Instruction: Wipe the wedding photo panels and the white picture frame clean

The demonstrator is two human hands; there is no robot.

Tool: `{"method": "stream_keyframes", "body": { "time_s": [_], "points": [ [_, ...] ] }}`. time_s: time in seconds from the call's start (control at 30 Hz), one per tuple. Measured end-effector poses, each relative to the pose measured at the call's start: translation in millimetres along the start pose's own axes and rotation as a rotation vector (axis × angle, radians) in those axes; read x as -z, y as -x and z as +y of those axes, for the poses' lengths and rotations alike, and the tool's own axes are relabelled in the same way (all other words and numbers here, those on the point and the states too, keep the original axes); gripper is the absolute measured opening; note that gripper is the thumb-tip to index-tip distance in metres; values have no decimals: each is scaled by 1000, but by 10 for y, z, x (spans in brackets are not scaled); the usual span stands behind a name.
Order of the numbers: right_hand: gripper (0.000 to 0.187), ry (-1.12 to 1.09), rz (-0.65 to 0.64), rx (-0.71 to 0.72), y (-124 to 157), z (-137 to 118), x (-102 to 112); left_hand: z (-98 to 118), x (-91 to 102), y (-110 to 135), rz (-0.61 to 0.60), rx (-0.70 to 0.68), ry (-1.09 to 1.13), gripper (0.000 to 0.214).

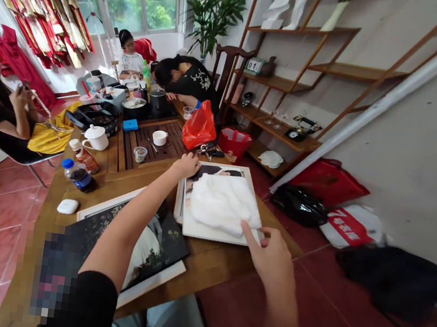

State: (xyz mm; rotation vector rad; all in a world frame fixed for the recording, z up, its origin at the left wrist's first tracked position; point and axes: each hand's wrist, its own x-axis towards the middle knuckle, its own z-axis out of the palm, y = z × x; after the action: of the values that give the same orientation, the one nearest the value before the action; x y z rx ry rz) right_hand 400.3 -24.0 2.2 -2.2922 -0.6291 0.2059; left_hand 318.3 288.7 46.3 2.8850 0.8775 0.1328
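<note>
A white-framed picture (209, 231) lies flat on the wooden table (213, 264), with a folded white cloth (223, 203) spread over it. My left hand (186, 165) grips the far top-left corner of the frame, fingers curled over its edge. My right hand (269, 253) is at the frame's near right corner, forefinger stretched out onto the corner of the cloth, the other fingers curled. A larger dark picture with a white border (160, 241) lies beside it under my left forearm.
Farther along the table stand a white teapot (96, 137), bottles (79, 174), a red plastic bag (199, 125), keys (208, 150), pots and cups. Three people sit around the far end. Bags (299, 203) lie on the red tiled floor by wooden shelves.
</note>
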Motion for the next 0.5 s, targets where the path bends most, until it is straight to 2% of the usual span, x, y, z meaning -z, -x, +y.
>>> {"method": "stream_keyframes", "body": {
  "time_s": [0.1, 0.23, 0.5],
  "points": [
    [73, -91, 15, -8, 69, 21, -4, 81, -63, -21, -14, 70, -37, 38],
    [71, -285, 30, -37, 133, 73, -62, 132, -74, -38, -24, 96, -62, 39],
    [65, -718, 96, -123, 275, 234, -254, 50, -79, -69, -90, 79, -17, 47]
  ]
}}
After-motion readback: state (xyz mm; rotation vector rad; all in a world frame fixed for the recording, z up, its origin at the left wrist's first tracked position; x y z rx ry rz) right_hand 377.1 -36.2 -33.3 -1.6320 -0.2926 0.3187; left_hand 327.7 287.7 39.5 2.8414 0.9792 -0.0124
